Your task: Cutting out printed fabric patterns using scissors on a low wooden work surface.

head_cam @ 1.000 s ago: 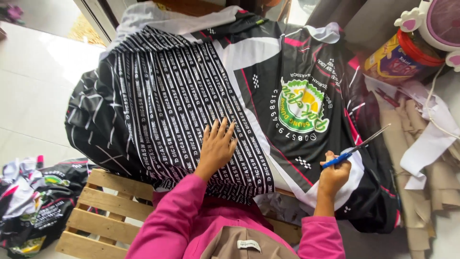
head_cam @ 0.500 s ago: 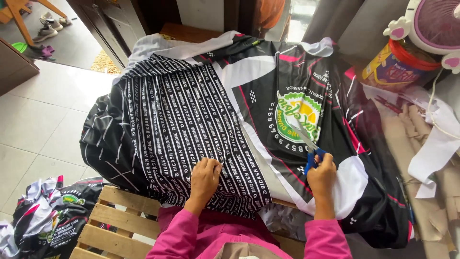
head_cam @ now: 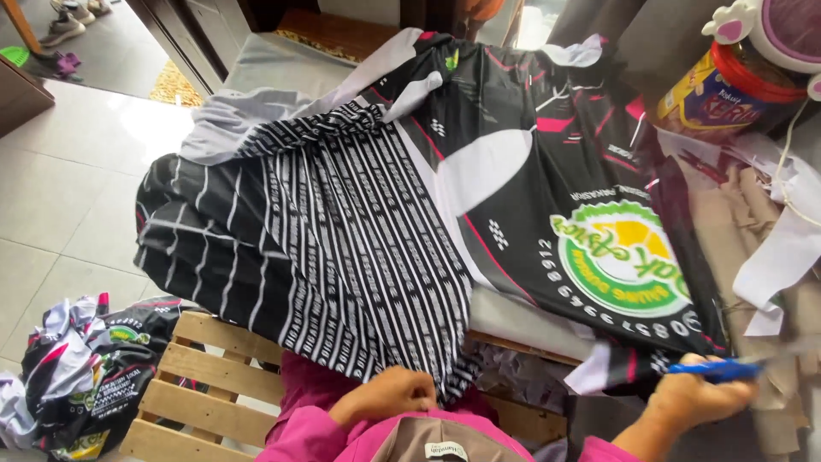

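Printed fabric lies spread over the work surface, black with white striped lettering panel on the left half, black-white-pink panels with a round green-yellow emblem on the right; thin, slick-looking knit, lots of soft folds. Its long stripes run from the top of the frame down toward the person, slightly slanted to the lower right. Left edge of the cloth hangs off the surface over the tiled floor; near edge droops over a wooden slat pallet by the person's lap. Left hand sits curled at the bottom hem of the striped panel, fingers closed on or against the hem, can't tell for sure if pinching it. Right hand at the lower right, clenched around blue-handled scissors, blades blurred, pointing right, roughly level, just off the fabric's lower right corner. Open room: floor to the left is free except a heap of fabric scraps at lower left; right side is crowded with tan paper pieces, white strips, and a red-lidded jar at upper right. Pink sleeves at the bottom edge.
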